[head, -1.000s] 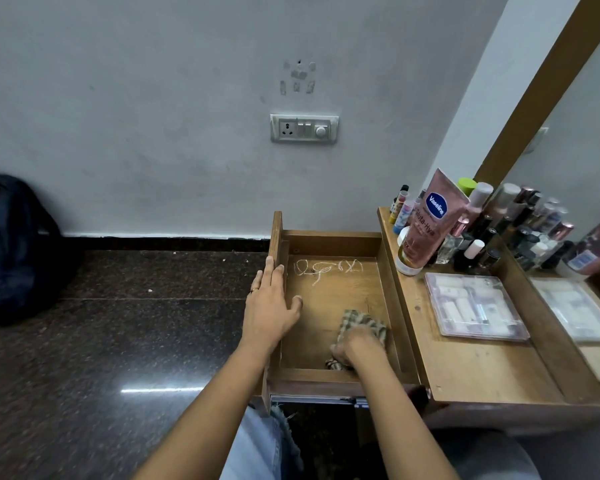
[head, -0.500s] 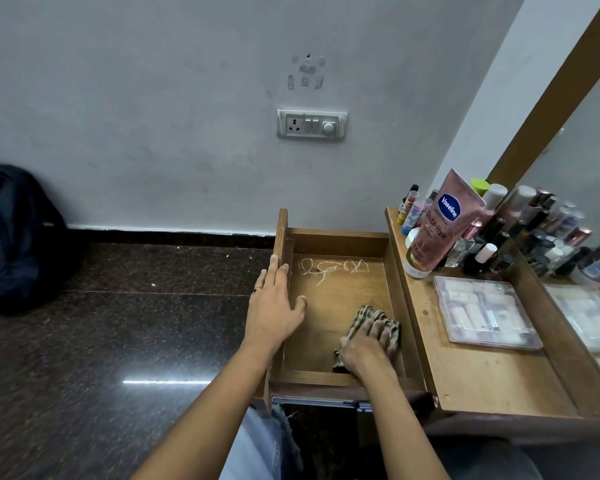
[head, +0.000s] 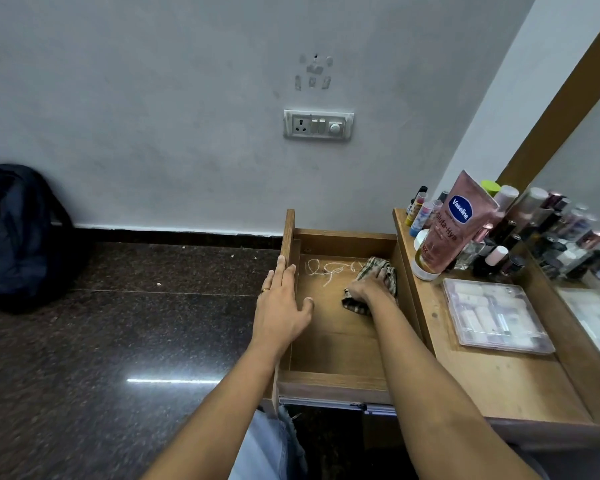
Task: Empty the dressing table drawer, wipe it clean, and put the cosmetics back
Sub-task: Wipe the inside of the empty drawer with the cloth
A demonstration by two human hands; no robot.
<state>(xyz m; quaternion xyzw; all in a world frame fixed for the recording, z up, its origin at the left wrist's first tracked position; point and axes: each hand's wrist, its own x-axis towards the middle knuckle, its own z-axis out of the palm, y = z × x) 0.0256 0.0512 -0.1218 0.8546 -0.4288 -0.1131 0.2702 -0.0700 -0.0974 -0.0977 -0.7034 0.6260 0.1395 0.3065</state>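
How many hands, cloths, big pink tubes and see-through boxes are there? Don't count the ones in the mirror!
Hands: 2 (left hand, right hand)
Cloths: 1 (checked cloth)
Big pink tubes: 1 (pink tube)
See-through boxes: 1 (see-through box)
Total: 5

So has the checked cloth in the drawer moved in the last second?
Yes. The checked brown cloth under the right hand has slid from the front end of the open wooden drawer toward its back wall, reaching the white scribble there.
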